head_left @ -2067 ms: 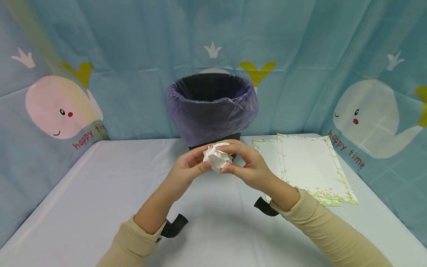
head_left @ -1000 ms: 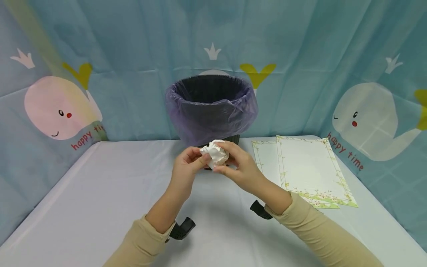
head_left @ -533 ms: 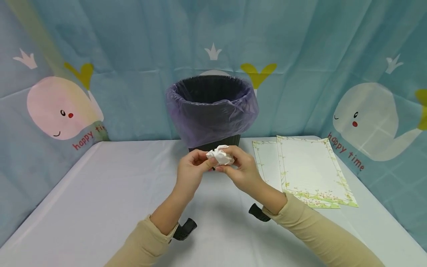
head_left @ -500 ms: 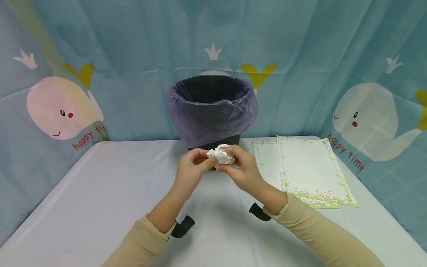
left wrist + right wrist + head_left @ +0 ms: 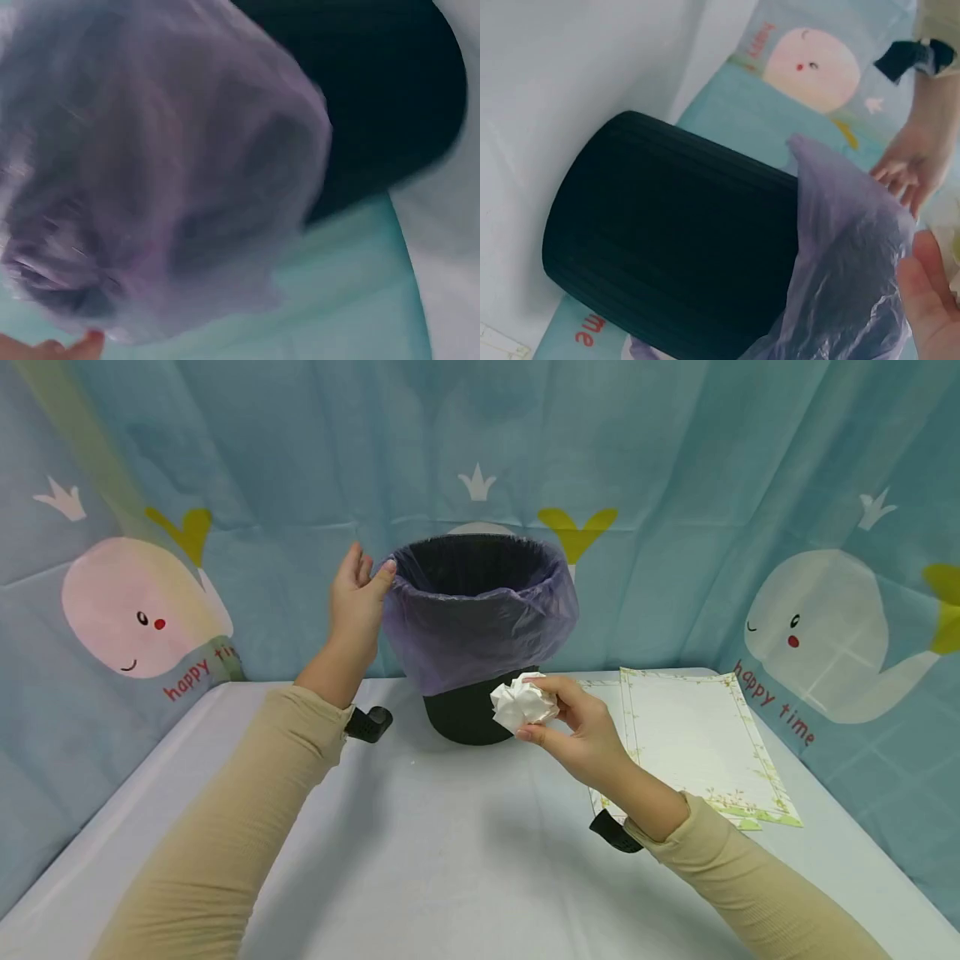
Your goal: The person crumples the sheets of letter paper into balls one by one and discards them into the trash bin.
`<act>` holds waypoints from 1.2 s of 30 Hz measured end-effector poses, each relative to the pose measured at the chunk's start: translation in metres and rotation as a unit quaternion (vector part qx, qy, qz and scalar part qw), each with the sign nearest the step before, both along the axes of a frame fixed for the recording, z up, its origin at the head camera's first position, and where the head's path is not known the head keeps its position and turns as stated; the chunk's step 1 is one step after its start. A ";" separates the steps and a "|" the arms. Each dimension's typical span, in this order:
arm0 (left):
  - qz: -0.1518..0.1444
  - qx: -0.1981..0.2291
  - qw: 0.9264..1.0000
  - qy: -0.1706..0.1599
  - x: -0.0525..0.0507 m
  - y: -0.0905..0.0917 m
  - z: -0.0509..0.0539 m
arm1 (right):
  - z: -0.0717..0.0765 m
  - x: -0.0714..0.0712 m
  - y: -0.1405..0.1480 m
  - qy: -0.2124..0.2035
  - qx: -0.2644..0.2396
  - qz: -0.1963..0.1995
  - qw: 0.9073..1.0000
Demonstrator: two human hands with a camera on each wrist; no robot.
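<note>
A crumpled ball of white paper (image 5: pixel 519 702) is pinched between the thumb and fingers of the right hand (image 5: pixel 588 731), in front of the bin's right side. The black bin (image 5: pixel 467 714) stands at the back, its top wrapped in a purple bag (image 5: pixel 472 639). At the bin's upper left rim is the left hand (image 5: pixel 356 606), its thumb touching the bag's edge and its fingers loosely bent. The left wrist view shows a fingertip against the purple bag (image 5: pixel 165 187). In the right wrist view, the left hand (image 5: pixel 915 161) is beside the bag (image 5: pixel 847 255).
Two bordered paper sheets (image 5: pixel 686 735) lie overlapping on the white tabletop (image 5: pixel 450 860) at the right, partly behind the right hand. A blue curtain (image 5: pixel 300 460) with whale prints hangs behind and along both sides. Dark wrist mounts sit below both wrists.
The left hand has let go of the paper ball and moved up and left to the bin's rim. The right hand, holding the ball, has moved slightly right.
</note>
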State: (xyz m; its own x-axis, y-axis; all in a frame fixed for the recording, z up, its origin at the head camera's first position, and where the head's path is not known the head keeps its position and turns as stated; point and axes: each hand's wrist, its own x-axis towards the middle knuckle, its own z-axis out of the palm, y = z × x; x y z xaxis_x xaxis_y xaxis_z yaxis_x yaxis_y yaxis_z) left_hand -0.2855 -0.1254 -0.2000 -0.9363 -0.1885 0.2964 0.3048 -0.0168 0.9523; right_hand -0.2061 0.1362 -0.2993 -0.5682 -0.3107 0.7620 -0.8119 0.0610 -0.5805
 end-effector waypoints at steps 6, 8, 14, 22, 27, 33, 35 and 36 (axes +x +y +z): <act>-0.026 0.005 0.998 -0.059 -0.014 0.000 -0.001 | -0.001 -0.003 0.006 0.009 0.023 -0.008 1.000; -0.035 0.016 0.997 -0.070 -0.016 0.001 -0.002 | 0.002 -0.004 0.009 -0.002 0.022 -0.015 1.000; -0.042 0.057 0.995 -0.069 -0.020 0.008 -0.003 | 0.038 -0.014 0.017 -0.050 0.005 0.002 0.999; -0.031 0.087 0.994 -0.065 -0.022 0.015 -0.003 | 0.121 -0.063 -0.003 -0.113 -0.021 -0.096 0.989; -0.032 0.107 0.991 -0.068 -0.022 0.015 -0.005 | 0.148 -0.095 -0.021 -0.237 0.023 -0.218 0.946; -0.038 0.114 0.990 -0.069 -0.020 0.021 -0.006 | 0.150 -0.102 -0.014 -0.281 0.010 -0.212 0.936; -0.041 0.110 0.991 -0.066 -0.020 0.023 -0.005 | 0.146 -0.099 -0.007 -0.252 0.037 -0.220 0.942; -0.043 0.112 0.991 -0.063 -0.020 0.024 -0.005 | 0.143 -0.097 -0.004 -0.239 0.048 -0.220 0.944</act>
State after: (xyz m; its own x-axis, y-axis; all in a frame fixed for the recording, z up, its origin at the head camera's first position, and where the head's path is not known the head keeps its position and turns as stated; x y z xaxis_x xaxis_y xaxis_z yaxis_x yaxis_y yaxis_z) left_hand -0.3051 -0.1016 -0.2053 -0.9785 -0.1550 0.1361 0.1725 -0.2533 0.9519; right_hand -0.3032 0.1319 -0.1560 -0.9305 -0.0184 0.3659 -0.3419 0.4025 -0.8492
